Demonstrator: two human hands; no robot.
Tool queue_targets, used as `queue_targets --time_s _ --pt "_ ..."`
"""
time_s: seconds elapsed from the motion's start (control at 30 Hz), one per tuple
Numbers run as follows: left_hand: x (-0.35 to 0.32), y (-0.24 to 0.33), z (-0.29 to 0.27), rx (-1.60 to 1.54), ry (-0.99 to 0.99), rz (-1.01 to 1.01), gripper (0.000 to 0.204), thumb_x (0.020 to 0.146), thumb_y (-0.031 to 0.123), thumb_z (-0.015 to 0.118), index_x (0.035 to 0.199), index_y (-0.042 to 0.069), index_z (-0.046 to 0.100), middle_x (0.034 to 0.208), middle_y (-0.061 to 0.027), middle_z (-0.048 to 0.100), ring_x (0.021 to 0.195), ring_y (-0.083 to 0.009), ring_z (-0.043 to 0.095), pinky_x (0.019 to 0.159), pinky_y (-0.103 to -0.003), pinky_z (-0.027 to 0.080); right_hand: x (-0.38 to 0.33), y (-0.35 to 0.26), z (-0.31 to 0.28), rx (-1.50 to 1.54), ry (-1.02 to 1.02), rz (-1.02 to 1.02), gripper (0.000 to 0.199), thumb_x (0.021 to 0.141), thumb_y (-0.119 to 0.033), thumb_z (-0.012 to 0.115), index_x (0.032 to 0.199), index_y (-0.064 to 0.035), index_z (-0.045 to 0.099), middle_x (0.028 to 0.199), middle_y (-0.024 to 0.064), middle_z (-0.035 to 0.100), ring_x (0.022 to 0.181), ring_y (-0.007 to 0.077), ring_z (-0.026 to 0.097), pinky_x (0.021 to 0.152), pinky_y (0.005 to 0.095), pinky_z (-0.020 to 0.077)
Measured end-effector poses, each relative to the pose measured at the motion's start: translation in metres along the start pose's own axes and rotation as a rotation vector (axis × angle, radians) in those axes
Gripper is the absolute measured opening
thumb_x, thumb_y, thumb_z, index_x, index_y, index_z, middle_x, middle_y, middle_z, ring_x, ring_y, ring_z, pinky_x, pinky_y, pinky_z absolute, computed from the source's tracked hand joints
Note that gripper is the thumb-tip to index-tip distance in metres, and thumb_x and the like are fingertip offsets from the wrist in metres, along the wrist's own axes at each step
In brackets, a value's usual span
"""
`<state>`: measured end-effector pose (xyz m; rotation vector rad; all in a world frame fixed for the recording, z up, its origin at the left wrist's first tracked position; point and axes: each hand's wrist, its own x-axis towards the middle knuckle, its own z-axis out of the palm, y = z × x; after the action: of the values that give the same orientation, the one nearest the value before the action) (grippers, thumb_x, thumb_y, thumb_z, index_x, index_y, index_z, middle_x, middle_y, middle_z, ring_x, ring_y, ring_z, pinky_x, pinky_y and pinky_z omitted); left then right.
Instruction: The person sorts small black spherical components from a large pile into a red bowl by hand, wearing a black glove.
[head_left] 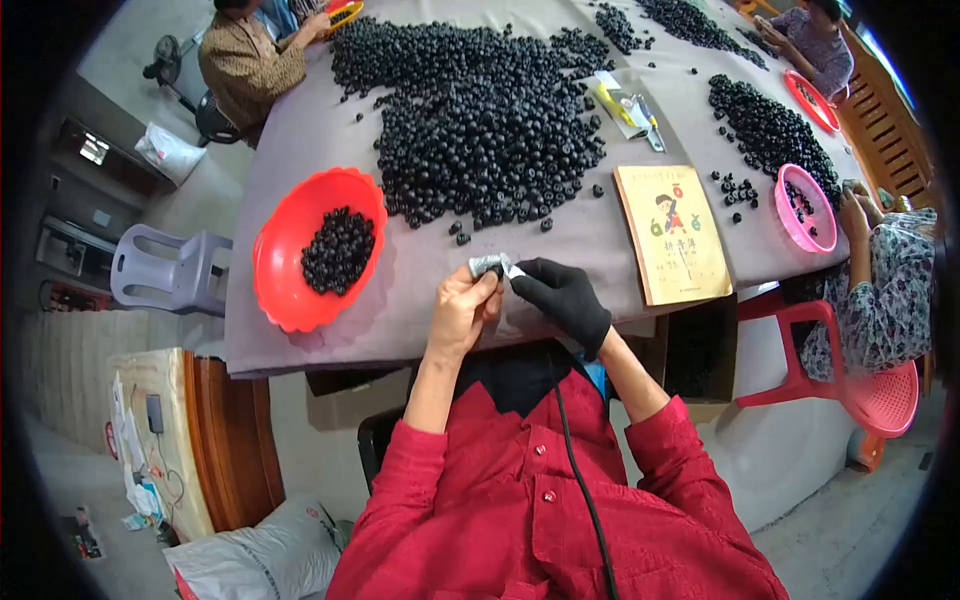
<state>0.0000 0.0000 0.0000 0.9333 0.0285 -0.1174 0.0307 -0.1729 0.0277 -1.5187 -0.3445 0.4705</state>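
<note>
Broadly, a bench under grey cloth fills the room's middle, over a concrete floor. On the cloth lie a heap of dark balls, then a red bowl, then a yellow booklet. At the near edge the bare left hand and gloved right hand both pinch a small silver piece.

Between the bare left hand and the black-gloved right hand sits a silvery-grey piece. Left of them a red scalloped bowl holds black round fruits, on a grey-mauve tablecloth. To their right lie a yellow booklet and a pink basket; the sleeves below are red.
</note>
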Motion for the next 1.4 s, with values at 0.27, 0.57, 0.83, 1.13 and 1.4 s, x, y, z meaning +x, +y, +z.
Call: queue_targets --time_s 0.27,0.57,0.83,1.13,1.4 --pt "-0.013 0.095 -0.005 0.463 0.404 0.425 0.020 0.083 0.002 0.057 0.102 0.002 0.061 0.070 -0.0003 0.057 0.051 -0.0037 0.045 0.045 -0.016 0.036 0.000 0.004 0.000 0.025 0.078 -0.002 0.035 0.084 -0.024 0.061 0.108 0.0017 0.059 0.096 0.0032 0.062 0.088 0.0079 0.052 0.078 0.0245 0.0436" --pt "-0.004 0.133 -0.066 1.030 0.717 0.574 0.028 0.080 0.001 0.060 0.108 -0.002 0.057 0.065 0.0011 0.053 0.047 -0.0037 0.042 0.043 -0.019 0.035 0.002 0.005 -0.001 -0.010 0.044 0.019 0.040 0.083 -0.029 0.060 0.110 0.0001 0.058 0.098 0.0079 0.063 0.089 0.0114 0.055 0.080 0.0275 0.0445" --pt "0.036 0.066 -0.010 1.409 0.300 0.497 0.026 0.075 0.007 0.065 0.098 -0.002 0.058 0.078 -0.0109 0.052 0.062 -0.0215 0.052 0.056 -0.034 0.043 0.000 -0.001 -0.002 -0.011 0.060 -0.032 0.038 0.084 -0.026 0.059 0.110 0.0018 0.057 0.098 0.0071 0.063 0.089 0.0104 0.054 0.080 0.0263 0.0440" --pt "0.074 0.031 -0.024 1.609 0.268 0.541 0.041 0.068 0.014 0.071 0.101 -0.002 0.054 0.089 -0.0167 0.051 0.078 -0.0323 0.055 0.067 -0.040 0.045 -0.001 -0.003 0.001 -0.031 0.078 0.002 0.037 0.084 -0.026 0.060 0.110 0.0013 0.058 0.096 0.0077 0.063 0.087 0.0104 0.054 0.079 0.0264 0.0442" --pt "0.048 0.033 -0.027 1.562 0.311 0.534 0.024 0.066 0.002 0.069 0.086 -0.002 0.057 0.081 -0.0139 0.050 0.069 -0.0265 0.055 0.061 -0.036 0.044 0.002 0.001 0.000 -0.027 0.074 -0.015 0.036 0.084 -0.024 0.060 0.110 0.0012 0.057 0.096 0.0066 0.063 0.087 0.0101 0.054 0.078 0.0261 0.0442"
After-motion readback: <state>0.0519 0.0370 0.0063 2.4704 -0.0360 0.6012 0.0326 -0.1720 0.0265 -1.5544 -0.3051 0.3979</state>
